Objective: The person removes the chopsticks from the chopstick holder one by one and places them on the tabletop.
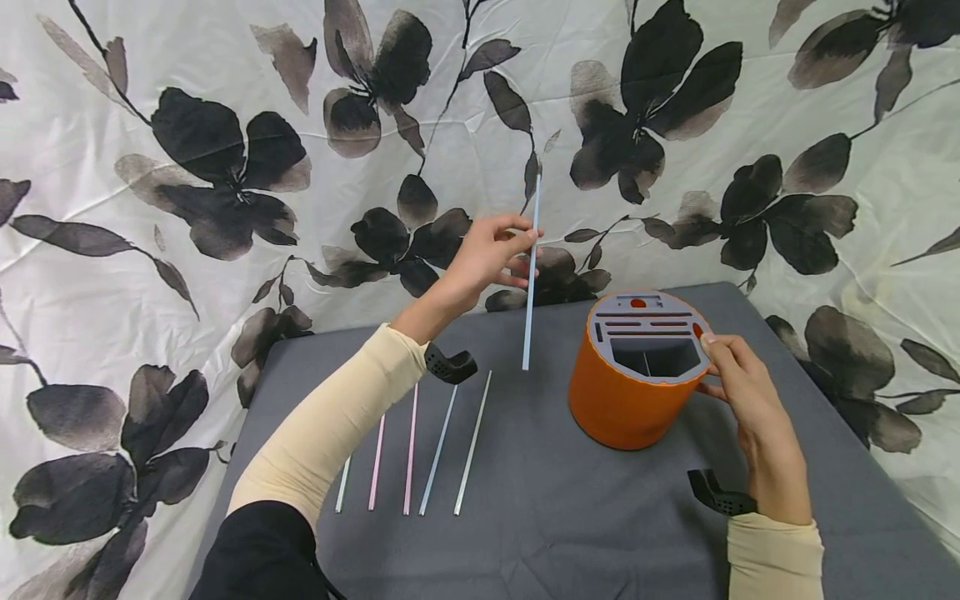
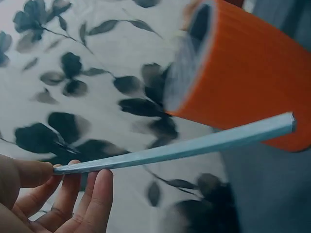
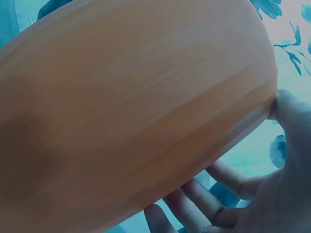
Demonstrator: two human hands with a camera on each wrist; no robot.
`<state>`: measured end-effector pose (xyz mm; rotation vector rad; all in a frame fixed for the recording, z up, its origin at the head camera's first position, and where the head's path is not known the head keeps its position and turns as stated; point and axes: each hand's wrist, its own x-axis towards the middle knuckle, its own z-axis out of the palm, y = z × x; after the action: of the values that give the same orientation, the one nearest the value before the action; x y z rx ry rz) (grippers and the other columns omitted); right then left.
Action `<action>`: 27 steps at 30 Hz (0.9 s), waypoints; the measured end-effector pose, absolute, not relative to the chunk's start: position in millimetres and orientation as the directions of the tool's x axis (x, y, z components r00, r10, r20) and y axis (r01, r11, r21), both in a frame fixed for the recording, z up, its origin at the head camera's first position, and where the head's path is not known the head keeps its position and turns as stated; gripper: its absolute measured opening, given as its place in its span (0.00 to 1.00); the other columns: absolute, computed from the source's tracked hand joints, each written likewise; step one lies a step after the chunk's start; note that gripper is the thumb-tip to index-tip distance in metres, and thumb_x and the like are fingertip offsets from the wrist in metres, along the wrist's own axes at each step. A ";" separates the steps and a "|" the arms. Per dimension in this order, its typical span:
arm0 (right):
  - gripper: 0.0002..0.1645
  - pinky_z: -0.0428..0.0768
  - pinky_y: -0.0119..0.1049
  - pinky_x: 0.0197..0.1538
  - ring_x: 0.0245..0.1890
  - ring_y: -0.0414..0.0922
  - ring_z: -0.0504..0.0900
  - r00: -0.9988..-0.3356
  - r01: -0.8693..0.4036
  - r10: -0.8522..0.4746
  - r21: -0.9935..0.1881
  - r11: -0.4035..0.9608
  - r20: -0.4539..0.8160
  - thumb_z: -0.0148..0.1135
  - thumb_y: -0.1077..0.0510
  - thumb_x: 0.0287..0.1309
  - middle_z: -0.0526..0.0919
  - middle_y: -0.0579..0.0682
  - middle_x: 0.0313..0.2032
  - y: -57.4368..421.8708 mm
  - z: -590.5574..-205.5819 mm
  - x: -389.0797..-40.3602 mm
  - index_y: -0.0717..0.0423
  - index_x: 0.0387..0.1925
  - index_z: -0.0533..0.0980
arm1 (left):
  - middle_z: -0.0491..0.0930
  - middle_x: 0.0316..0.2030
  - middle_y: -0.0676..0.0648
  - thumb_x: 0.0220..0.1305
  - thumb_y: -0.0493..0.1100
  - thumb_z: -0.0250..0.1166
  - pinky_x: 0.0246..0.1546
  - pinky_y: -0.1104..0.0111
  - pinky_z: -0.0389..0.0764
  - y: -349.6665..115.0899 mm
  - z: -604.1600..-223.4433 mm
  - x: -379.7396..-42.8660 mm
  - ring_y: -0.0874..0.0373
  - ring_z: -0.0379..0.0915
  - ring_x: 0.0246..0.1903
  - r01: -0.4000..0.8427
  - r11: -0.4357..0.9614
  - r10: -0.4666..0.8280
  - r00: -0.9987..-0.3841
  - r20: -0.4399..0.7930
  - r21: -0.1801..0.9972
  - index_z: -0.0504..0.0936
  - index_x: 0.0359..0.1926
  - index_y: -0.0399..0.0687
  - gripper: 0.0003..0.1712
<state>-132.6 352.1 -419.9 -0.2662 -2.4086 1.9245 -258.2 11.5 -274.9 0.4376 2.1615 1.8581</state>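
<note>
My left hand (image 1: 491, 254) pinches a thin light-blue stick (image 1: 529, 312) between thumb and fingers near its upper part. The stick is held nearly upright, its lower end to the left of an orange round desk organizer (image 1: 618, 400). In the left wrist view the blue stick (image 2: 194, 148) runs across in front of the orange wall. My right hand (image 1: 753, 408) grips the organizer's right side, thumb on the grey top rim and fingers against the outer wall; the right wrist view shows several fingertips touching that wall. The organizer's top has slots, small holes and a divided larger opening.
Several thin sticks lie side by side on the grey cloth-covered table (image 1: 540, 500), left of the organizer: pale green (image 1: 471, 454), blue (image 1: 437, 458) and pink (image 1: 410, 458) among them. My left sleeve partly covers them. Behind the table hangs a white floral cloth (image 1: 480, 125).
</note>
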 end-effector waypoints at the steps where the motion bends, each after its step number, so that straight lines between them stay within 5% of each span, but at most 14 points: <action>1: 0.13 0.84 0.23 0.42 0.44 0.29 0.78 -0.985 0.105 0.159 -0.970 0.220 -0.071 0.51 0.38 0.78 0.71 0.31 0.50 352.3 -419.5 -132.8 0.38 0.50 0.73 | 0.86 0.41 0.42 0.79 0.44 0.60 0.42 0.52 0.91 9.8 -282.1 -259.2 0.52 0.87 0.32 0.028 0.144 0.383 -0.923 -0.030 0.989 0.83 0.59 0.43 0.15; 9: 0.15 0.84 0.23 0.43 0.46 0.30 0.78 -0.988 0.105 0.137 -0.963 0.250 -0.073 0.49 0.37 0.78 0.70 0.31 0.51 351.4 -419.1 -134.4 0.38 0.50 0.73 | 0.85 0.37 0.45 0.78 0.42 0.61 0.31 0.63 0.91 1.7 -338.5 -262.2 0.57 0.86 0.26 -0.155 0.187 0.342 -0.916 -0.212 0.970 0.83 0.56 0.39 0.14; 17: 0.12 0.84 0.23 0.43 0.45 0.29 0.78 -0.988 0.104 0.138 -0.969 0.226 -0.074 0.51 0.39 0.79 0.71 0.31 0.50 352.0 -421.0 -136.8 0.38 0.50 0.73 | 0.85 0.34 0.49 0.78 0.41 0.61 0.36 0.59 0.92 -5.6 -395.4 -257.4 0.57 0.85 0.25 -0.312 0.188 0.301 -0.885 -0.357 0.931 0.81 0.60 0.36 0.16; 27: 0.13 0.84 0.22 0.42 0.43 0.30 0.79 -0.986 0.105 0.150 -0.973 0.206 -0.074 0.51 0.38 0.78 0.72 0.33 0.49 353.8 -418.7 -137.7 0.39 0.49 0.73 | 0.84 0.54 0.30 0.78 0.40 0.60 0.30 0.63 0.91 -9.3 -456.1 -249.0 0.57 0.84 0.22 -0.439 0.211 0.241 -0.843 -0.482 0.873 0.79 0.61 0.34 0.17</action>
<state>-137.7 353.8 -418.7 -0.2545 -2.4114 1.9397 -249.0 -9.3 -456.1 -0.1820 1.9622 1.6806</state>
